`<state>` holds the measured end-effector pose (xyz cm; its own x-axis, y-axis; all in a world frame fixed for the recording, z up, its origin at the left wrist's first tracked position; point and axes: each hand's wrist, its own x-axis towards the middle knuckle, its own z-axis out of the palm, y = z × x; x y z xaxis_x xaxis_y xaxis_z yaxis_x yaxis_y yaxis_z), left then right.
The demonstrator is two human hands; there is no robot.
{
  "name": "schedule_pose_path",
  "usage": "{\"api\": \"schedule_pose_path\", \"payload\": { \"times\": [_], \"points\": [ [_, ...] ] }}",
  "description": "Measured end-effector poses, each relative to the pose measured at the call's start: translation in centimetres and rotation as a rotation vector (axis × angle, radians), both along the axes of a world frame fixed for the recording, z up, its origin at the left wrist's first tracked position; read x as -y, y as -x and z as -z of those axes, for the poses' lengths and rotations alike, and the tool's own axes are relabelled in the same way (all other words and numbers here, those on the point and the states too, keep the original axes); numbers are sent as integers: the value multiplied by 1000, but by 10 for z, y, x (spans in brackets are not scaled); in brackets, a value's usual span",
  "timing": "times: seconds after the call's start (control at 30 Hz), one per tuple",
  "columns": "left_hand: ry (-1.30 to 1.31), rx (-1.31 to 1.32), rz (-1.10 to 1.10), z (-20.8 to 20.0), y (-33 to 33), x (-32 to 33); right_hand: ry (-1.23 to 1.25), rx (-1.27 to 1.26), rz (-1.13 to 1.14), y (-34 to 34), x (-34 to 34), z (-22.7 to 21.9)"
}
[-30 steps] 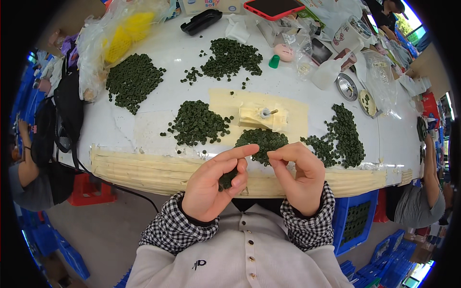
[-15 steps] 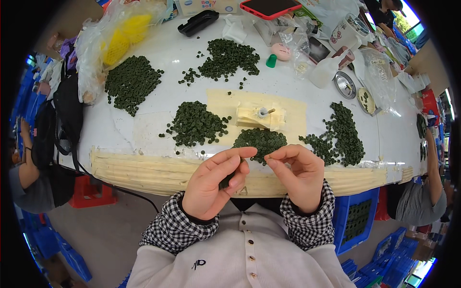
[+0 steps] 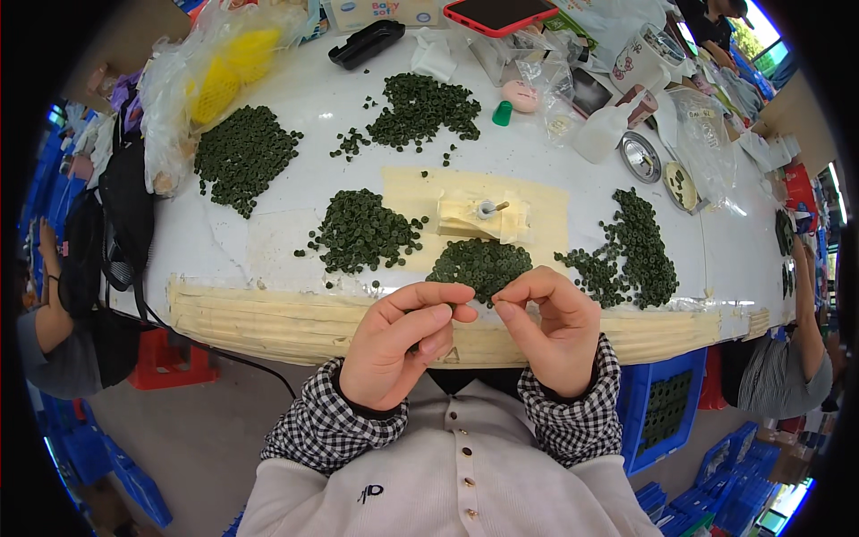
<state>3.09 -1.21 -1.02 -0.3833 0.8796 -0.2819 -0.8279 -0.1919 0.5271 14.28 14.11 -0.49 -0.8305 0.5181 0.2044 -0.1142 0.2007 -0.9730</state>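
Observation:
My left hand (image 3: 398,340) is closed in front of the table's near edge, its fingers curled round small dark green pieces (image 3: 413,347) that show only in part between them. Opposite it, my right hand (image 3: 555,331) pinches thumb and forefinger together; what they grip is too small to name. The two sets of fingertips are close but apart. Just beyond them lies a pile of small dark green round pieces (image 3: 481,267). Behind that pile, a cream-taped block (image 3: 456,215) with an upright metal pin (image 3: 494,208) rests on a taped patch of the table.
More piles of dark green pieces lie left (image 3: 362,233), far left (image 3: 243,157), at the back (image 3: 420,109) and right (image 3: 640,251). A red-edged phone (image 3: 501,13), a green cap (image 3: 503,113) and a round metal tin (image 3: 641,157) sit farther back. A blue crate (image 3: 664,412) stands below, right.
My left thumb and fingers have drawn closer together, covering more of the dark green pieces. My right hand has shifted very slightly left and keeps its pinch.

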Motion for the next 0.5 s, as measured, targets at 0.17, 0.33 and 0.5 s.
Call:
{"api": "schedule_pose_path", "payload": {
  "times": [0.17,0.33,0.5],
  "points": [
    [18,-8,-36,1,-2,0,-316,-186,-102,0,-3,-6],
    [78,-62,-31,-3,-5,-5,-726,-196,-82,5,6,-1],
    [107,-96,-77,-3,-8,-9,-810,-178,9,6,8,3]
  ]
}}
